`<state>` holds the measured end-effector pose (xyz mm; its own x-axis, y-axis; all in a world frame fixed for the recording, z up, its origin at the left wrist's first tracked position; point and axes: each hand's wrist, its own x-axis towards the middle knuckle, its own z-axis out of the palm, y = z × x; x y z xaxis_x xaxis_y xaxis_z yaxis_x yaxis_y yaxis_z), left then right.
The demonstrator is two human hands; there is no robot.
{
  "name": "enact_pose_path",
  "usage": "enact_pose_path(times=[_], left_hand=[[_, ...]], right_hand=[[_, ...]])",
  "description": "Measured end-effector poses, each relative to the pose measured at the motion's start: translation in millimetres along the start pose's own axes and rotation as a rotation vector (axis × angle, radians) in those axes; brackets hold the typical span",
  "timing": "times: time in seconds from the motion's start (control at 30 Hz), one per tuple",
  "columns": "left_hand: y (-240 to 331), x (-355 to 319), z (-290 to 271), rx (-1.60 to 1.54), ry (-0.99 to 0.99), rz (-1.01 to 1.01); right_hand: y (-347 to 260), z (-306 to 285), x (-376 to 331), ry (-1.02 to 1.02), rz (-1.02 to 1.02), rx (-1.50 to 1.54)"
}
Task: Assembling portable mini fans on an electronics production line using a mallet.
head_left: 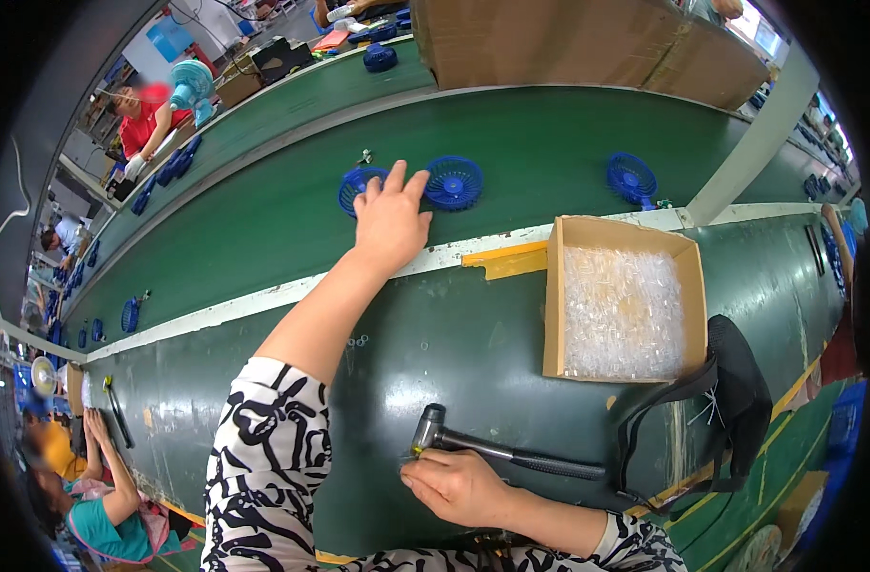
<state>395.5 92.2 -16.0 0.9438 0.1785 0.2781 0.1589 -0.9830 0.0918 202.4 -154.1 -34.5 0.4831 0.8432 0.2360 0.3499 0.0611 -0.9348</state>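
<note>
Reaching across the green workbench (511,324), the person's left hand (390,221) lies with fingers spread wide on a blue fan grille (358,188) riding the conveyor belt (540,143); the palm covers part of it, and no closed grip shows. A second blue grille (454,182) sits just beside the fingertips, and a third (631,177) lies well apart to the right on the same belt. The right hand (457,485), near the bench's front edge, has its fingers curled around a small part that cannot be made out, touching the head of a small hammer (497,448). The hammer lies flat, its long axis running left to right, metal head toward the person's left, black handle pointing right toward a dark bag (730,400). A cardboard box (625,238) of clear plastic pieces stands open beyond the handle. Judging from this layout, a grille is only being fetched: none has reached the bench, and any work on it there appears wholly ahead.
</note>
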Motion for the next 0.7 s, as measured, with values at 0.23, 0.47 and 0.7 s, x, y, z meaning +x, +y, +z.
enact_pose_path(times=[0.23, 0.47, 0.7], left_hand=[[19, 18, 22, -0.059, -0.071, 0.017], [-9, 14, 18, -0.087, 0.037, 0.094], [-62, -38, -36, -0.072, 0.29, 0.123]], right_hand=[[2, -1, -1, 0.016, -0.002, 0.01], [3, 0, 0, 0.009, -0.015, 0.014], [-4, -5, 2, 0.028, -0.008, -0.025]])
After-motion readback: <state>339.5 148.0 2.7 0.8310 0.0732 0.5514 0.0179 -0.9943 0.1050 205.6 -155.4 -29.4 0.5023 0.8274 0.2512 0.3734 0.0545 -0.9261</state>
